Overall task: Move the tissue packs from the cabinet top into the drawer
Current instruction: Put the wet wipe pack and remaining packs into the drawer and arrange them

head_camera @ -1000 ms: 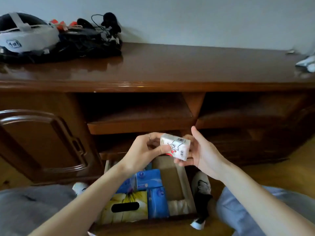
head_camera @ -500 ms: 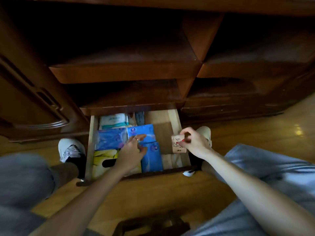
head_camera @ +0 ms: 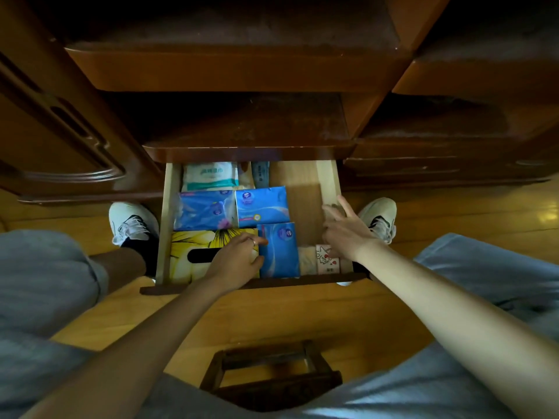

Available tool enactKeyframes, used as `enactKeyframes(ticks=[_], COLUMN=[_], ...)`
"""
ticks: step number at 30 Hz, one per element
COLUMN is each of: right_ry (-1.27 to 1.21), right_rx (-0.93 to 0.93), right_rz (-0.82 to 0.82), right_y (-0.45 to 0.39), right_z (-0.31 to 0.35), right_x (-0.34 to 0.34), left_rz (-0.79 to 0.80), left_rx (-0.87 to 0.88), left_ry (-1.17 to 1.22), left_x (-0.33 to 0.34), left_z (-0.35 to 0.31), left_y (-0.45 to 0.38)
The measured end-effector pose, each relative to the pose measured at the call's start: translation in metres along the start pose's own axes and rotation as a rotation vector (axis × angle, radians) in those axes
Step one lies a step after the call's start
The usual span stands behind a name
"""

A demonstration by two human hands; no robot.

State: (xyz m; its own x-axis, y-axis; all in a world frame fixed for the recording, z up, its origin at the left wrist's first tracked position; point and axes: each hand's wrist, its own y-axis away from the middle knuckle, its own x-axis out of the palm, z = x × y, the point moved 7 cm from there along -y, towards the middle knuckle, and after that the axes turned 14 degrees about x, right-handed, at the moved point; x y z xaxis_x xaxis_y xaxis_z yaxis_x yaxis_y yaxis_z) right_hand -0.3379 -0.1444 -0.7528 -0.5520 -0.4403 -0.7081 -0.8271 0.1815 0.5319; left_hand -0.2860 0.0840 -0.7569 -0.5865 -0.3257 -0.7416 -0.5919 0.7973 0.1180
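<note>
Drawer (head_camera: 328, 182): pulled out from the bottom of the cabinet (head_camera: 230, 71), wooden floor bare along its right side.
White pack (head_camera: 326, 257): small, with a red-and-white cartoon print, lying in the drawer's near right corner, just beside a cream pack (head_camera: 307, 260).
Right hand (head_camera: 343, 229): over the drawer's right side above the white pack, fingers spread and straight, holding nothing; fingertips near the right wall.
Left hand (head_camera: 239, 257): fingers curled, resting on the yellow box (head_camera: 193, 246) and touching the left edge of the near blue pack (head_camera: 279, 251); whether it grips that pack I cannot tell. A ring shows on one finger.
Blue packs: the near one stands at the front middle; a second (head_camera: 261, 207) lies just behind it; a third, crinkled (head_camera: 205, 210), lies to the left of that.
Back of drawer: a white-and-green pack (head_camera: 210, 175) and a dark slim item (head_camera: 260, 173), partly under the cabinet edge.
Person: seated, grey trousers, white shoes (head_camera: 131, 222) either side of the drawer.
Stool (head_camera: 272, 373): dark wood, between the knees.
</note>
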Motion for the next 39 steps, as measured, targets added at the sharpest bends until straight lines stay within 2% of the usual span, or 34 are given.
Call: enactKeyframes(ticks=[5,11,15,22,27,35,37,39], right_ry=[0.07,-0.01,-0.148,0.008,0.029,-0.164,-0.203,-0.183], right_rx=[-0.036,-0.07,-0.081,-0.087,-0.072,-0.037,0.014,0.07], right_rz=[0.015,-0.113,-0.014,-0.06,-0.041,0.078,0.033,-0.147], right_y=[-0.007,0.008,0.017,0.009,-0.001,0.016,0.024,0.036], right_z=[0.012,0.012,0.018,0.038,0.044,0.024,0.021,0.016], right_x=[0.002,-0.003,0.003,-0.003,0.002,-0.002,-0.001,-0.009], left_rz=[0.033,0.026,0.043,0.026,0.076,0.149,0.217,0.242], left_rx=[0.042,0.063,0.073,0.072,0.051,0.132,0.152,0.155], left_ry=[-0.054,-0.088,-0.098,-0.08,-0.06,-0.146,-0.184,-0.22], left_x=[0.006,0.003,0.009,0.007,0.011,0.002,-0.001,-0.007], left_z=[-0.004,-0.005,-0.007,-0.007,-0.005,-0.012,-0.011,-0.008], left_y=[0.002,0.003,0.002,0.002,0.004,0.016,0.024,0.033])
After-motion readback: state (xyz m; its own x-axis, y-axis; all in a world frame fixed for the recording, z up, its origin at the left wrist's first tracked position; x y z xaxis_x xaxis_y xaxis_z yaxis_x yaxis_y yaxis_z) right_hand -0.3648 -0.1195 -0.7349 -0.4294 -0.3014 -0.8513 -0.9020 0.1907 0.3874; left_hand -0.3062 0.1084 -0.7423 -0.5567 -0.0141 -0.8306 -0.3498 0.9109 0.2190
